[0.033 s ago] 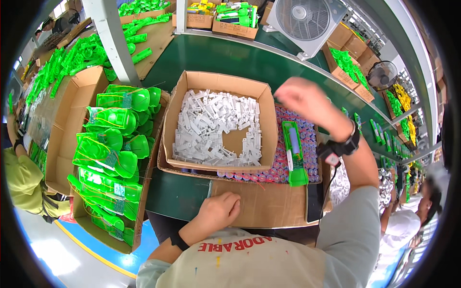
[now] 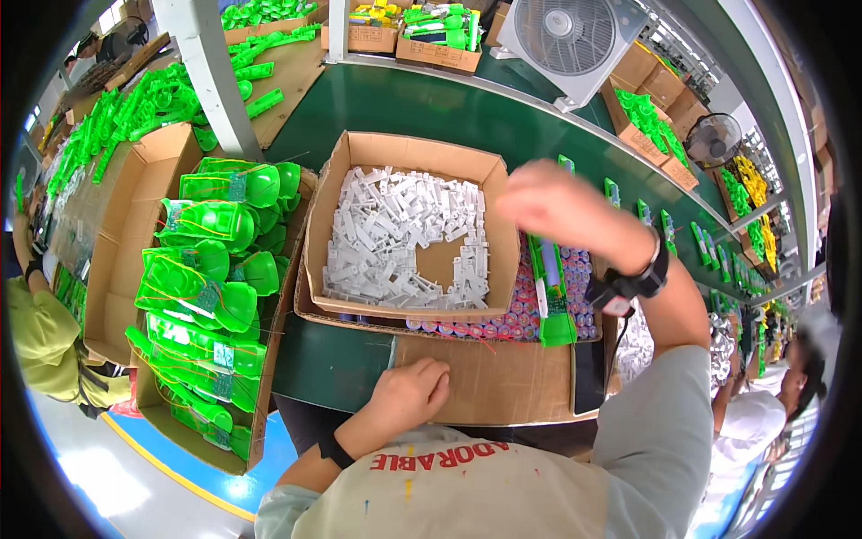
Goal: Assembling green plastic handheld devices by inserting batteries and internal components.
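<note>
My left hand point(image 2: 413, 393) rests, fingers curled closed, on a flat piece of cardboard point(image 2: 503, 382) at the table's near edge; nothing shows in it. My right hand point(image 2: 549, 202) hovers at the right rim of a shallow cardboard box point(image 2: 325, 193) of small white plastic parts point(image 2: 386, 238). Motion smears its fingers, so I cannot tell what they hold. Below that hand, a long green plastic housing point(image 2: 558, 329) with a bluish cylindrical cell lies across rows of upright cylindrical cells point(image 2: 579, 269). The white-parts box sits partly on top of these cells.
A long carton point(image 2: 144, 234) of green housings with thin wires point(image 2: 211, 296) stands on the left. Beyond the boxes runs a green conveyor belt point(image 2: 404, 103), with green units point(image 2: 669, 229) along its right. A box fan point(image 2: 570, 36) stands behind. Other people work at both sides.
My right hand has shifted slightly left and down, closer to the white-parts box, uncovering green units on the belt behind it. My left hand stays put.
</note>
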`<control>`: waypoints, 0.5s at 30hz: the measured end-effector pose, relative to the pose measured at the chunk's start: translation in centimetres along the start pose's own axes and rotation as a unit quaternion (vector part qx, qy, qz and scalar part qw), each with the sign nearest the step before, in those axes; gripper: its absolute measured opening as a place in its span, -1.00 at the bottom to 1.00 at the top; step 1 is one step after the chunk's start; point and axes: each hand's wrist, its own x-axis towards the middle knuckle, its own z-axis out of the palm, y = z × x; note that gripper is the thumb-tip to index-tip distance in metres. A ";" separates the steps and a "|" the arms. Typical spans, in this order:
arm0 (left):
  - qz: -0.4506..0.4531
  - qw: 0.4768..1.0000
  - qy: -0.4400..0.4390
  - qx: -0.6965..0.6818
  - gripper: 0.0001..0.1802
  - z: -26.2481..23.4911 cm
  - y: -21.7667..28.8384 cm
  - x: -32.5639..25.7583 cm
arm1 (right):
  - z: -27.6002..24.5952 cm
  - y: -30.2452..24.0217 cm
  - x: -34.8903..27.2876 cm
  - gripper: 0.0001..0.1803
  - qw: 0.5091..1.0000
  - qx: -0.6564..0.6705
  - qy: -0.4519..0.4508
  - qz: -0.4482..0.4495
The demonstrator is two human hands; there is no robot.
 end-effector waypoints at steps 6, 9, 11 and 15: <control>0.028 0.999 0.039 -0.009 -0.89 0.3 -0.3 0.1 | 3.0 -3.2 1.6 -0.97 0.971 -0.107 -0.212 -0.034; 0.035 0.998 0.049 -0.010 -0.90 0.5 -0.4 -0.2 | 3.5 -2.6 1.4 -0.96 0.956 -0.163 -0.241 -0.021; 0.028 0.999 0.037 -0.001 -0.90 0.5 -0.4 -0.3 | 3.7 -2.3 1.1 -0.96 0.949 -0.168 -0.266 0.000; 0.027 0.999 0.037 -0.006 -0.90 0.6 -0.6 -0.3 | 3.3 -2.6 1.1 -0.95 0.962 -0.103 -0.253 0.006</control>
